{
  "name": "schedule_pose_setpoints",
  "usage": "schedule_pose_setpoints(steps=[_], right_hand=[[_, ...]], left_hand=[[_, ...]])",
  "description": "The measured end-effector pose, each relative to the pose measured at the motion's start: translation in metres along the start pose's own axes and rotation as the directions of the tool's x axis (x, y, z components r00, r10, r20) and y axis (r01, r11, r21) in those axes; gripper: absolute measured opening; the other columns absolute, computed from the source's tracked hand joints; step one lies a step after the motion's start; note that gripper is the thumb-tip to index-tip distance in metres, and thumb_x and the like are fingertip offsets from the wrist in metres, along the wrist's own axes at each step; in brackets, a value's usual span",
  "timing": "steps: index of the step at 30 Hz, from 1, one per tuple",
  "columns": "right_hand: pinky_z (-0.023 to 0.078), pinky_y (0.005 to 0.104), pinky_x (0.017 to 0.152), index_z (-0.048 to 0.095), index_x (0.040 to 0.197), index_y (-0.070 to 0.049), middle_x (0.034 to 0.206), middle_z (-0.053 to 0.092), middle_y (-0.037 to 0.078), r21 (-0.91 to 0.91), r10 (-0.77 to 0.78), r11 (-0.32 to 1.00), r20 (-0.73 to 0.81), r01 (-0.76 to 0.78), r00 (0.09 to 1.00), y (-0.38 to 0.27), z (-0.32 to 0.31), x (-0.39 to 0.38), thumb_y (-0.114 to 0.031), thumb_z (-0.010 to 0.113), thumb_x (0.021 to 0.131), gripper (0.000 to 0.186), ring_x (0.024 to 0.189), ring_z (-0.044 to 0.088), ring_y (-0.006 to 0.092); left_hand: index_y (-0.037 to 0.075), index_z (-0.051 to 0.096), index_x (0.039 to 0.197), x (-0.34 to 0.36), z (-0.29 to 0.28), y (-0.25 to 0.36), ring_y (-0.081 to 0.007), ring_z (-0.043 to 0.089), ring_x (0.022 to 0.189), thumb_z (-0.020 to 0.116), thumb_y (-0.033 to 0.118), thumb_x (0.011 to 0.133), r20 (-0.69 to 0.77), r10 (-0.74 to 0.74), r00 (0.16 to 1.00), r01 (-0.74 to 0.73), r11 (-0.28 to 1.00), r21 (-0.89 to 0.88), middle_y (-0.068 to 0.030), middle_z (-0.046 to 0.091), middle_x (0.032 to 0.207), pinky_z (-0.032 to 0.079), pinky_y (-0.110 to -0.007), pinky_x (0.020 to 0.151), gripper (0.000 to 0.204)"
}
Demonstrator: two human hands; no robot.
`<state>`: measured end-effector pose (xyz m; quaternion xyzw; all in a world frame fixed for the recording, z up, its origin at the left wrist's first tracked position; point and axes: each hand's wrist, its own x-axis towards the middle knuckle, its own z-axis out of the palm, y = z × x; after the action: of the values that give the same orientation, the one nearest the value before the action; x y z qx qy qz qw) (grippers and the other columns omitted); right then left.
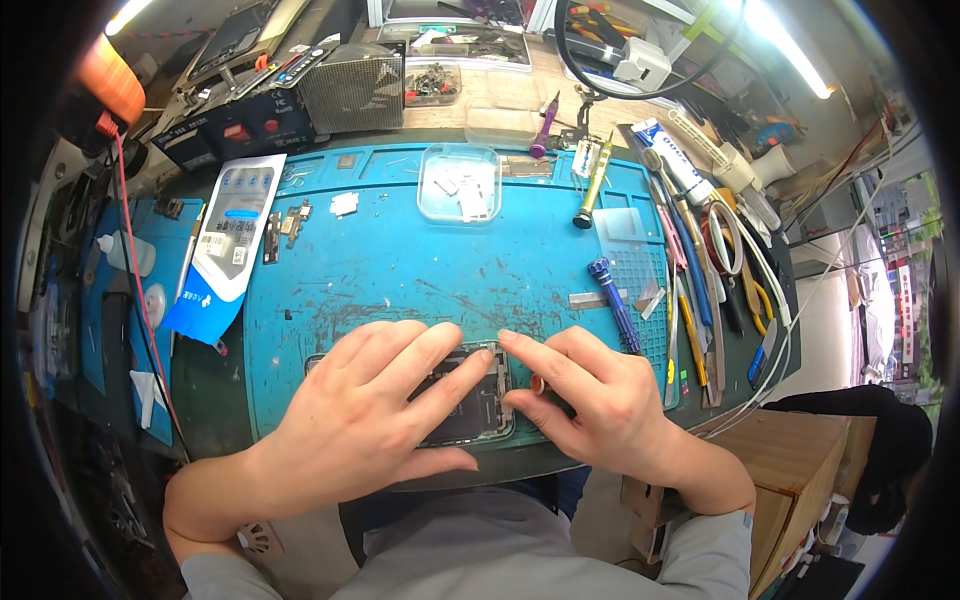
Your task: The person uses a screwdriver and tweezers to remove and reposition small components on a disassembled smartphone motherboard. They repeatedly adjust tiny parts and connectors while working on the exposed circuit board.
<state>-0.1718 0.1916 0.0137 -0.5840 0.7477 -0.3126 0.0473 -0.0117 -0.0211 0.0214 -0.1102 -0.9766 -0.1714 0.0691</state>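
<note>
An opened smartphone [468, 418] lies at the mat's near edge, its dark battery and inner parts partly showing. My left hand [372, 410] spreads over it palm down, fingers stretched out. That index fingertip rests at the phone's right end; much of the phone is hidden beneath the hand. At the same end is my right hand [592, 395], index finger and thumb tips apart near the phone's edge. A small copper-coloured round piece [538, 385] shows between them, seemingly kept by the curled fingers; the rest of it is hidden.
On the blue mat [340, 255] stand a clear box [460, 185] with small pieces, a blue screwdriver [615, 305] and a yellow-green screwdriver [594, 185]. A blue-white packet [228, 240] lies left. Several tweezers and pry tools [705, 290] line the right side. A vented black device [290, 105] stands behind.
</note>
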Motion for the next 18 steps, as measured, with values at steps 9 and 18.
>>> schedule_pose_setpoints(steps=[9, 18], right_hand=[[0.052, 0.0337, 0.051, 0.074, 0.130, -0.007, 0.082, 0.058, 0.003, -0.053, -0.039, 0.998, 0.031, 0.041, 0.999, 0.0006, -0.0004, -0.0027, -0.023, 0.086, 0.087, 0.047, 0.064, 0.064, 0.0172], [0.050, 0.0334, 0.051, 0.076, 0.130, -0.009, 0.081, 0.057, 0.002, -0.054, -0.062, 0.996, 0.037, 0.064, 0.997, 0.0002, -0.0018, -0.0015, -0.021, 0.085, 0.088, 0.044, 0.063, 0.061, 0.0172]], left_hand=[[0.009, 0.065, 0.142, 0.0003, 0.0002, 0.0004, -0.0318, 0.058, 0.123, 0.081, 0.059, 0.083, -0.012, 0.002, 1.000, -0.002, 1.000, 0.010, -0.0125, 0.057, 0.136, 0.049, -0.048, 0.105, 0.079], [0.009, 0.067, 0.141, 0.0001, 0.0010, 0.0006, -0.0311, 0.059, 0.121, 0.080, 0.060, 0.083, -0.018, 0.006, 1.000, -0.005, 1.000, 0.031, -0.0117, 0.058, 0.136, 0.050, -0.047, 0.104, 0.078]])
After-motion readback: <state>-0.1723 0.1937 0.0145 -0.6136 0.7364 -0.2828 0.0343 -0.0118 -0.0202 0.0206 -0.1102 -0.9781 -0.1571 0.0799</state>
